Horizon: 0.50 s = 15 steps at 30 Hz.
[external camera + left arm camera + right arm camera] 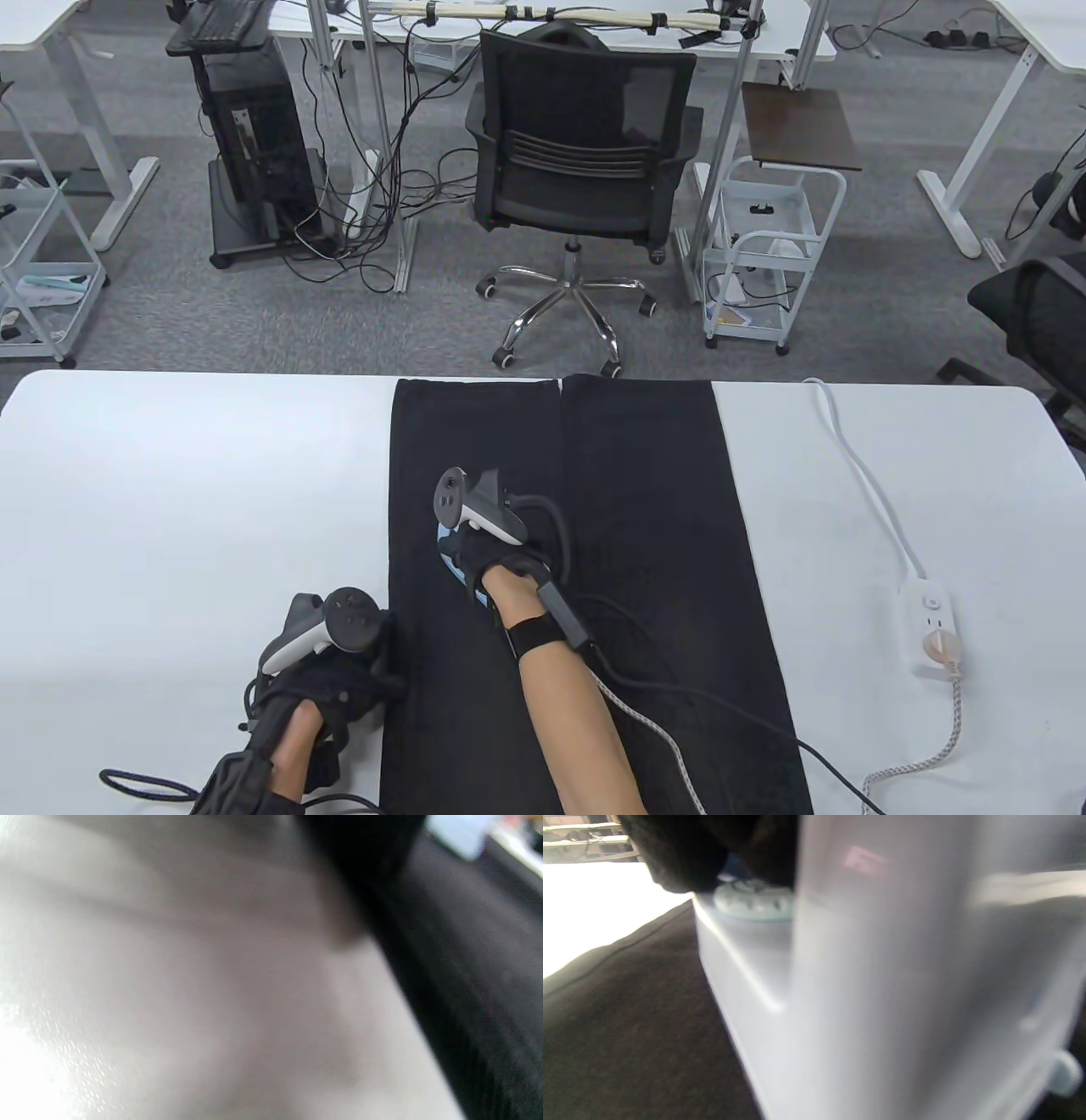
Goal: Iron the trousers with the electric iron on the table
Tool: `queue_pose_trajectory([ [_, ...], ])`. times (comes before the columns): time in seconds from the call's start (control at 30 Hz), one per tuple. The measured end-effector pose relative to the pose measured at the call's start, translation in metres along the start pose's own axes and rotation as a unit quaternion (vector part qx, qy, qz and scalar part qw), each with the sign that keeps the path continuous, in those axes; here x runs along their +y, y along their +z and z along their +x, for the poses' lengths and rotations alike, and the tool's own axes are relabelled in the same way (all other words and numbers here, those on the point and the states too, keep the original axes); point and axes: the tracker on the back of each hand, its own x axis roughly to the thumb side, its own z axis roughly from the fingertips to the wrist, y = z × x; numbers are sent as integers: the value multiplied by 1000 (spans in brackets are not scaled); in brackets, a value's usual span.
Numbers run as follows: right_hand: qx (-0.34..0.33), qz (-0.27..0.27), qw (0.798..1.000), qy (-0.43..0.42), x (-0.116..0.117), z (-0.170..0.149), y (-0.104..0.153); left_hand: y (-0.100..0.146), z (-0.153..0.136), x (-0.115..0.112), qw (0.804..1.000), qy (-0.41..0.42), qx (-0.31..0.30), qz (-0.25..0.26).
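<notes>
Left hand: my left hand (327,679) rests on the table (170,509) at the trousers' left edge; whether the fingers are curled, I cannot tell.
Trousers: black trousers (645,526) lie flat, legs side by side, running away from me.
Right hand: my right hand (492,556) grips the iron (840,984), which sits on the left leg.
Power strip: a white power strip (933,632) lies to the right, apart from the trousers.

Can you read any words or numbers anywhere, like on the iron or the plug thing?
No text can be read.
White and pale blue electric iron: a pinkish mark on its body, too blurred to read.
Its round pale dial: raised marks, too blurred to read.
White power strip: no words or numbers show.
Black trousers: no label shows.
</notes>
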Motion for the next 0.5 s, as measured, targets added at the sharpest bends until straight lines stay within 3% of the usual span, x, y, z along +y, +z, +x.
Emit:
queue_pose_trajectory([
  [0.2, -41, 11, 999, 5, 8, -2, 28, 0, 0, 0, 1000, 0, 0, -1],
  [0.5, -178, 34, 982, 43, 36, -1, 129, 1, -1, -1, 1000, 0, 0, 2],
])
